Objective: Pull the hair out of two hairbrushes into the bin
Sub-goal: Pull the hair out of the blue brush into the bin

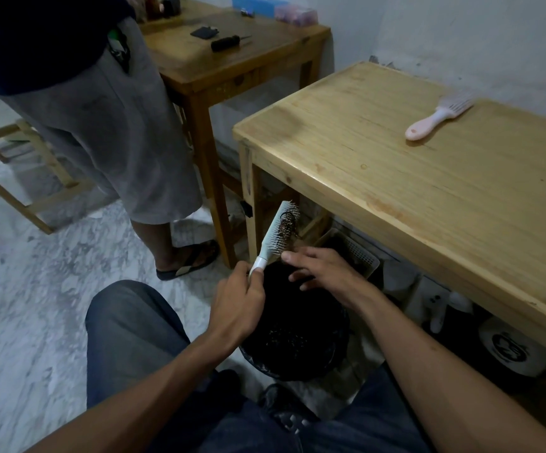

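The left hand has its grip wrapped round the white handle of a pale blue hairbrush, fingers curled tight about it, holding the brush tilted up and away so its bristled head stands above the far rim of the bin. A tangle of dark hair is caught among the bristles near the top of the head. The right hand hovers just beside the brush's lower bristles, over the bin's mouth, its fingers stretched out fairly straight and spread; the forefinger tip is at the bristles, and whether any strands are pinched there cannot be told, so its grip looks loose and open with nothing plainly in it. The bin is round and lined in black, standing on the marble-patterned floor between the person's knees, with small dark and pale bits lying in its bottom. A second hairbrush, pale pink, lies flat on the light wooden tabletop to the right, well apart from the hands, its handle toward the near side. Behind the bin a white slotted basket sits under that tabletop. Another person in grey shorts and sandals stands at the upper left beside a darker wooden table.
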Demonstrator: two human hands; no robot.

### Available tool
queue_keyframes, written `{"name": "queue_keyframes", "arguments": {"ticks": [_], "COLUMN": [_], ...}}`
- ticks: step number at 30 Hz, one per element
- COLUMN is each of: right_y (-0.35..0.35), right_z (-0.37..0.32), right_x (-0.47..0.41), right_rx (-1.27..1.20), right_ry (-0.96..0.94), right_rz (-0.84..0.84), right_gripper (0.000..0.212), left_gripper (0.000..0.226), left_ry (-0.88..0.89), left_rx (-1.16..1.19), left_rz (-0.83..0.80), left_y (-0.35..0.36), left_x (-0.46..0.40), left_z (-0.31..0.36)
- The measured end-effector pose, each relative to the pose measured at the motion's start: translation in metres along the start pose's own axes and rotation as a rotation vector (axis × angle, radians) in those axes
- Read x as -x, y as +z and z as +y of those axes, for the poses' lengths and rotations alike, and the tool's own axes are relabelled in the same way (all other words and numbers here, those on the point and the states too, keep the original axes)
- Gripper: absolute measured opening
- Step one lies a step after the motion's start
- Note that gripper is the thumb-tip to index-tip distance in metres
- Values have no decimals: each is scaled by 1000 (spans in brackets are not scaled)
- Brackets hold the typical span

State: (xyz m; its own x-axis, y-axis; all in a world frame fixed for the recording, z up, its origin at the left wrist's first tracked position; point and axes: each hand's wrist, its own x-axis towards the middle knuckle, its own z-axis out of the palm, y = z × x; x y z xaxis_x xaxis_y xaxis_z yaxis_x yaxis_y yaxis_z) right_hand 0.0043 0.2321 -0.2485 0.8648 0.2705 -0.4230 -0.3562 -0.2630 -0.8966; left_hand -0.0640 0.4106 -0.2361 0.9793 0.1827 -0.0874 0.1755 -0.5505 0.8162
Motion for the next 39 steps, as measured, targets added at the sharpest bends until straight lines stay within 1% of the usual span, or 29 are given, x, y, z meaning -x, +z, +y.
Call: {"name": "queue_keyframes", "arguments": {"ticks": [2, 3, 5, 7, 10, 12, 13, 16, 17, 18, 21, 22, 25, 28, 32, 33, 35, 36, 37, 38, 39], "right_y": [2, 1, -2, -8, -11, -9, -6, 5, 8, 10, 12, 12, 7, 0, -3, -4, -3, -2, -2, -3, -4], "right_z": [2, 4, 10, 14, 15, 10, 5, -5, -9, -10, -10, -6, 4, 12, 14, 12, 6, 2, -2, -6, -9], "right_x": [0, 1, 4, 8, 12, 11, 11, 7, 5, 4, 0, 0, 5, 12, 17, 16, 10, 9, 7, 5, 4], "right_rx": [33, 49, 96, 174, 238, 225, 194, 69, 61, 68, 140, 163, 261, 445, 507, 531, 533, 471, 370, 243, 108], "right_ry": [-41, -51, -48, -7, 17, -2, -21, -56, -65, -82, -117, -118, -76, 43, 145, 161, 191, 196, 183, 152, 116], "right_rz": [65, 96, 123, 109, 104, 119, 130, 156, 166, 175, 197, 205, 241, 208, 152, 128, 99, 112, 140, 165, 178], "right_gripper": [22, 15, 13, 13, 14, 13, 16, 51, 55, 50, 13, 9, 14, 17, 12, 21, 60, 78, 89, 91, 84], "left_gripper": [30, 30, 29, 30, 30, 30, 29, 29, 29, 28, 27, 28, 30, 31, 30, 30, 31, 32, 33, 34, 34], "left_ry": [-4, -20, -70, -107, -111, -97, -84, -30, -9, 12, 27, 12, -33, -48, -44, -47, -52, -53, -51, -47, -43], "left_rx": [-30, -36, -13, 5, -3, -14, -26, -80, -107, -132, -159, -143, -72, -16, 39, 49, 50, 43, 33, 20, 6], "left_rz": [9, 17, 35, 60, 76, 75, 72, 55, 48, 43, 41, 48, 82, 113, 93, 79, 47, 34, 23, 16, 12], "left_y": [1, 0, -2, -4, -5, -3, -2, 2, 3, 4, 5, 4, -1, -8, -8, -7, -4, -3, -2, -2, -2], "left_x": [-1, -2, -4, -8, -11, -10, -9, -4, -3, -2, -1, -3, -7, -10, -7, -5, -4, -3, -2, -2, -2], "left_z": [0, -1, -3, -4, -5, -5, -5, -4, -3, -2, -3, -3, -5, -2, 2, 3, 2, 2, 1, 1, 1]}}
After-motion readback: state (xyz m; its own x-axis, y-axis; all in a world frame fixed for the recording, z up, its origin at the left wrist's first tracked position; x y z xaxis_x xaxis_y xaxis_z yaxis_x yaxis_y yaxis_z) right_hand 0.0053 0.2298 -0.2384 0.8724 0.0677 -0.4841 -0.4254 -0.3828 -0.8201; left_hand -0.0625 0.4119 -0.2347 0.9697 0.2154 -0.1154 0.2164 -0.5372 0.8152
